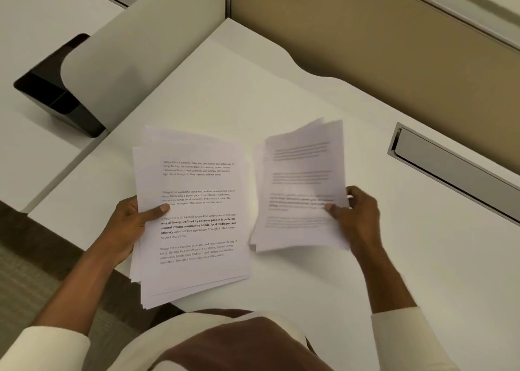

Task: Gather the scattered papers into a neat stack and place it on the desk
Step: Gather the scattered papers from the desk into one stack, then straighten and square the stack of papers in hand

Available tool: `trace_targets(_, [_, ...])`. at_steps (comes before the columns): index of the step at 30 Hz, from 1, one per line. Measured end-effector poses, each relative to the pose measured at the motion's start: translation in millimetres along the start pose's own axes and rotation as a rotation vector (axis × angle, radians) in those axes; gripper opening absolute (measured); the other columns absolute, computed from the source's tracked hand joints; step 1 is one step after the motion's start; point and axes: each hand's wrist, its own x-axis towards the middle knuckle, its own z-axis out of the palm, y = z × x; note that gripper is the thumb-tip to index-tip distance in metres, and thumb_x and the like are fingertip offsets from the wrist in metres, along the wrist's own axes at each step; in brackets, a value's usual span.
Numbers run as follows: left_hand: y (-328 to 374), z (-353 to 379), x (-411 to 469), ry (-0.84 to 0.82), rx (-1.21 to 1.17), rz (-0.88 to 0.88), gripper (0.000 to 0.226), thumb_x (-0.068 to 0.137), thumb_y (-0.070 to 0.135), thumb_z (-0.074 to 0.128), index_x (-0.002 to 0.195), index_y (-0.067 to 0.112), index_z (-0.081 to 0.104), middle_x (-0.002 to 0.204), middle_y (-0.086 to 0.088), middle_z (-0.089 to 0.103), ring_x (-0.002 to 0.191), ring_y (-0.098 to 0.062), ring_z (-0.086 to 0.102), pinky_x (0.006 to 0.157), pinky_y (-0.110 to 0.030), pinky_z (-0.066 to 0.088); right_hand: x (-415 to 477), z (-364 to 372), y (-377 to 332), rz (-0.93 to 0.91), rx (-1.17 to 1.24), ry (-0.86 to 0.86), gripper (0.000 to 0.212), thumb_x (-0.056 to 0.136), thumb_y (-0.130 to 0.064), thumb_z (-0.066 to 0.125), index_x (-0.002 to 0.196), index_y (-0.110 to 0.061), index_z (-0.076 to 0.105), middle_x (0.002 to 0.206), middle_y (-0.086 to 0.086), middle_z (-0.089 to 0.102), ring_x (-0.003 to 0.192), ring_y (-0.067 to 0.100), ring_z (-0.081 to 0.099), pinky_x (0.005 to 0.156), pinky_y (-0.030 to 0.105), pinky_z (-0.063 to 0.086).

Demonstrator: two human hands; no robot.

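Note:
Two bundles of white printed papers are held over the white desk (281, 94). My left hand (132, 224) grips the left bundle (194, 230) by its left edge, thumb on the top sheet; its sheets are fanned slightly at the bottom. My right hand (357, 218) grips the right bundle (301, 187) by its right edge, thumb on top. That bundle is motion-blurred, and its sheets splay at the top. A narrow gap of desk separates the two bundles.
A black bin (56, 94) stands beyond the desk's left edge, behind a grey rounded divider (126, 61). A tan partition wall (394, 46) runs along the back. A grey recessed cable tray (450, 170) is set into the desk at the right.

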Motion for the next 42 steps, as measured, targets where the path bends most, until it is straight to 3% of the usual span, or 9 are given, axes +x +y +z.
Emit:
trace_targets(9, [-0.3, 43.5, 14.7, -0.108, -0.016, -0.012, 0.032, 0.096, 0.004, 0.073, 0.128, 0.009, 0.074, 0.116, -0.006, 0.083, 0.098, -0.027, 0.083, 0.076, -0.034, 0.069, -1.8, -18.7, -20.8, -0.055, 0.469, -0.056, 0.04, 0.085, 0.002, 0.086, 0.119, -0.016, 0.075, 0.115, 0.006, 0.083, 0.105, 0.03, 0.081, 0.092, 0.042, 0.065])
trace_targets(14, [-4.8, 62.6, 20.7, -0.147, -0.022, -0.029, 0.035, 0.098, 0.004, 0.071, 0.133, 0.002, 0.071, 0.121, -0.013, 0.081, 0.108, -0.033, 0.08, 0.086, -0.04, 0.068, -27.2, 40.7, 3.5, 0.0, 0.391, -0.217, 0.039, 0.084, 0.003, 0.087, 0.117, -0.008, 0.072, 0.11, 0.006, 0.084, 0.106, 0.033, 0.08, 0.085, 0.038, 0.067])
trace_targets(18, [-7.8, 71.5, 22.1, -0.13, -0.054, -0.068, 0.031, 0.104, 0.012, 0.066, 0.133, 0.004, 0.072, 0.123, -0.01, 0.081, 0.112, -0.03, 0.079, 0.087, -0.036, 0.068, -48.2, 74.6, 25.4, 0.022, 0.251, -0.278, 0.038, 0.088, -0.007, 0.087, 0.118, -0.017, 0.067, 0.113, -0.005, 0.082, 0.099, 0.01, 0.079, 0.094, 0.047, 0.065])
trace_targets(21, [-7.2, 78.4, 19.1, -0.132, 0.019, -0.06, 0.032, 0.102, 0.029, 0.071, 0.129, 0.013, 0.075, 0.118, -0.001, 0.083, 0.109, -0.023, 0.08, 0.092, -0.037, 0.066, -57.6, 86.0, 29.1, -0.031, 0.14, -0.313, 0.041, 0.09, -0.012, 0.084, 0.121, -0.026, 0.062, 0.117, -0.015, 0.076, 0.105, 0.006, 0.075, 0.096, 0.043, 0.063])
trace_targets(25, [-10.3, 87.9, 15.0, -0.145, 0.199, 0.007, 0.038, 0.086, 0.02, 0.09, 0.12, 0.026, 0.075, 0.109, 0.017, 0.083, 0.102, -0.01, 0.081, 0.084, -0.027, 0.066, -65.6, 94.5, 28.9, -0.057, 0.038, -0.342, 0.042, 0.091, -0.016, 0.082, 0.119, -0.033, 0.056, 0.11, -0.027, 0.07, 0.103, 0.005, 0.072, 0.094, 0.041, 0.062])
trace_targets(31, [-4.4, 104.9, 10.8, -0.2, 0.274, 0.032, 0.04, 0.1, 0.007, 0.073, 0.134, 0.025, 0.07, 0.122, 0.01, 0.081, 0.109, -0.016, 0.08, 0.101, -0.049, 0.062, -64.0, 89.4, 33.9, -0.081, -0.029, -0.188, 0.046, 0.083, -0.04, 0.09, 0.116, -0.03, 0.059, 0.111, -0.011, 0.066, 0.101, 0.015, 0.068, 0.086, 0.034, 0.056])
trace_targets(33, [-0.7, 112.2, 5.6, -0.237, 0.243, 0.052, 0.038, 0.102, 0.007, 0.07, 0.138, 0.018, 0.067, 0.125, 0.004, 0.081, 0.111, -0.02, 0.08, 0.101, -0.051, 0.063, -61.7, 80.1, 34.8, -0.055, 0.046, -0.093, 0.055, 0.077, -0.042, 0.095, 0.118, -0.032, 0.059, 0.117, -0.008, 0.062, 0.107, 0.017, 0.066, 0.087, 0.031, 0.053])
trace_targets(37, [12.5, 130.9, -2.9, -0.299, 0.24, 0.117, 0.033, 0.104, 0.01, 0.067, 0.137, 0.015, 0.068, 0.125, -0.001, 0.081, 0.113, -0.026, 0.079, 0.1, -0.055, 0.062, -54.7, 40.0, 33.5, 0.107, 0.485, -0.093, 0.098, 0.071, -0.023, 0.102, 0.151, -0.031, 0.045, 0.129, -0.005, 0.07, 0.118, 0.016, 0.069, 0.1, 0.038, 0.055])
trace_targets(42, [45.9, 175.6, -23.8, -0.34, 0.309, 0.275, 0.027, 0.107, 0.011, 0.063, 0.131, 0.021, 0.07, 0.119, 0.009, 0.082, 0.109, -0.013, 0.079, 0.096, -0.038, 0.064, -56.8, -20.3, 20.5, 0.033, 0.734, -0.249, 0.049, 0.085, 0.009, 0.08, 0.128, -0.015, 0.073, 0.121, 0.01, 0.082, 0.116, 0.038, 0.076, 0.092, 0.043, 0.065])
